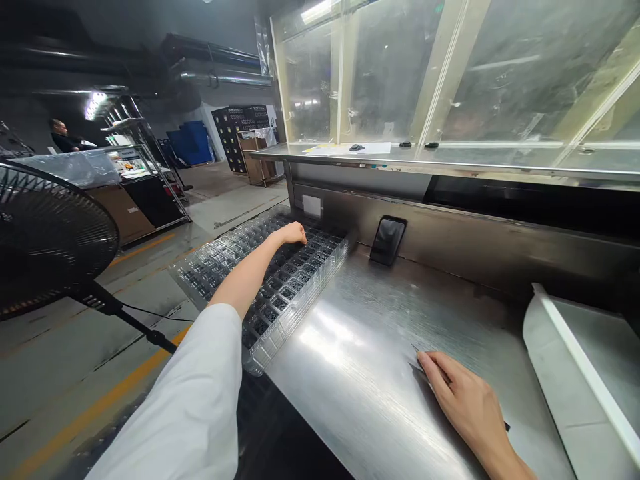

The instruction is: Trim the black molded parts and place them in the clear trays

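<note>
My left hand [294, 233] reaches over a clear plastic tray [300, 305] with many small pockets holding dark parts. Its fingers are curled together near the far side of the tray; whatever they may hold is hidden. Lower right, my right hand [465, 393] is closed on thin, pointed tweezers [416, 349], their tips facing left just above the steel table [360, 347]. A dark rear end of the tool shows behind the hand. The tray seems to be a stack of several, lying at the table's left edge.
A black phone [389, 240] leans against the steel back panel. To the right stands a white bin [565, 360]. A steel shelf [450, 160] with papers and small dark objects runs above. At left are a black fan [50, 233] and, farther off, a person [64, 139].
</note>
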The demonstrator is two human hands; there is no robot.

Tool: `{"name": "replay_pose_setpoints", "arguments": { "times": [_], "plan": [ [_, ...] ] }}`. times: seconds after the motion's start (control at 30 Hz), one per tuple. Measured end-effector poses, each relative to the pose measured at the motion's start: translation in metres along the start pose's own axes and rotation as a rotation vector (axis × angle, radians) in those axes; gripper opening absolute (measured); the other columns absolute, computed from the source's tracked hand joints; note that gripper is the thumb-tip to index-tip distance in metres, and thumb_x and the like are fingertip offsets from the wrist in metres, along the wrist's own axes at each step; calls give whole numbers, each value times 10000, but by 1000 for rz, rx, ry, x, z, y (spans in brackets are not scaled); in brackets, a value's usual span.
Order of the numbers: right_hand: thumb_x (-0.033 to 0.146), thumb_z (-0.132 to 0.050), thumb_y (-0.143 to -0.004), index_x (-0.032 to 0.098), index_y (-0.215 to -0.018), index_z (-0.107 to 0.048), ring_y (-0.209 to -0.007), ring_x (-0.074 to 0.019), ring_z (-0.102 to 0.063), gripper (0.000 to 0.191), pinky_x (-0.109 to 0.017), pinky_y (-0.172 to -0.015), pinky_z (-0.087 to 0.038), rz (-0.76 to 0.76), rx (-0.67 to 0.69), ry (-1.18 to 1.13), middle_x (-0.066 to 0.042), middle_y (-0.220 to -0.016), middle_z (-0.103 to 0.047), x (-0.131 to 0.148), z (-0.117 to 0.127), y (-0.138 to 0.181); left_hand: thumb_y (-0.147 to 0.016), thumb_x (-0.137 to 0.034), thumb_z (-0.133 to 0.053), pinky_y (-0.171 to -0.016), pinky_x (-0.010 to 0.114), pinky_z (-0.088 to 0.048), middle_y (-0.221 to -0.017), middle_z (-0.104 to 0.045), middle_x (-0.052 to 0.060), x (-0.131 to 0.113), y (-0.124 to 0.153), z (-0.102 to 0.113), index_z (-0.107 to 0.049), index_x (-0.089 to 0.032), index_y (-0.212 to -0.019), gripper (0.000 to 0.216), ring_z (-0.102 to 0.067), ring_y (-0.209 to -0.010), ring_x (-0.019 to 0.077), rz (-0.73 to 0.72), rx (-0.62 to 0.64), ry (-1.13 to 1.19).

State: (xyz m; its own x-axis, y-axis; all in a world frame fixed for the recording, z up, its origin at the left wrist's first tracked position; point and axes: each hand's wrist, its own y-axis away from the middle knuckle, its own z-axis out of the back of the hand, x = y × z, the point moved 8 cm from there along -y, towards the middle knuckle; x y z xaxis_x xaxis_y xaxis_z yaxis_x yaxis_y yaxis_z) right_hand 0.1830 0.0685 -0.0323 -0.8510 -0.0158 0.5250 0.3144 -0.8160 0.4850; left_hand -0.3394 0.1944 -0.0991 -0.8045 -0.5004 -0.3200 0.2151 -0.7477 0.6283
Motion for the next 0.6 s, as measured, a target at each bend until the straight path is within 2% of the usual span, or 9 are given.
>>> {"name": "replay_pose_setpoints", "arguments": {
  "times": [0.1, 0.2, 0.37, 0.47, 0.6],
  "plan": [
    [795, -347, -969, 316, -888, -754, -844, -259, -731, 634, -326, -649, -520, -5, -17, 4, -8, -980, -782, 4, 2, 1, -720, -223, -779, -745, 260, -529, -797, -767, 28, 0, 0, 12, -771, -188, -748, 46, -684, -794, 183, 11, -50, -16],
    [796, -343, -962, 324, -898, -760, -863, -265, -734, 633, -333, -661, -518, -11, -25, 14, -2, -993, -783, 6, 2, 0, -768, -213, -732, -827, 272, -541, -928, -802, 37, -1, -3, 20, -795, -207, -843, 99, -711, -887, 198, 29, -115, -36],
    [790, -357, -963, 321, -868, -746, -822, -259, -728, 616, -328, -653, -510, -4, -17, 6, -2, -967, -783, 6, 2, 0, -756, -171, -752, -924, 295, -537, -992, -807, 62, -8, -9, 12, -789, -223, -837, 103, -731, -998, 241, 50, -169, -74],
    [763, -375, -976, 310, -860, -741, -802, -255, -727, 594, -322, -652, -502, 33, -40, -11, -14, -968, -788, 9, 5, 0, -753, -170, -756, -935, 299, -535, -1007, -810, 61, -6, -6, 10, -803, -235, -853, 128, -730, -1019, 250, 53, -192, -85],
    [739, -375, -988, 301, -850, -734, -773, -242, -717, 583, -320, -652, -488, 43, -34, -9, -14, -927, -777, 11, 4, 0, -842, -235, -682, -918, 270, -528, -1120, -809, 46, 3, 7, 25, -821, -261, -1038, 241, -716, -1072, 232, 79, -272, -94]
  ]
}}
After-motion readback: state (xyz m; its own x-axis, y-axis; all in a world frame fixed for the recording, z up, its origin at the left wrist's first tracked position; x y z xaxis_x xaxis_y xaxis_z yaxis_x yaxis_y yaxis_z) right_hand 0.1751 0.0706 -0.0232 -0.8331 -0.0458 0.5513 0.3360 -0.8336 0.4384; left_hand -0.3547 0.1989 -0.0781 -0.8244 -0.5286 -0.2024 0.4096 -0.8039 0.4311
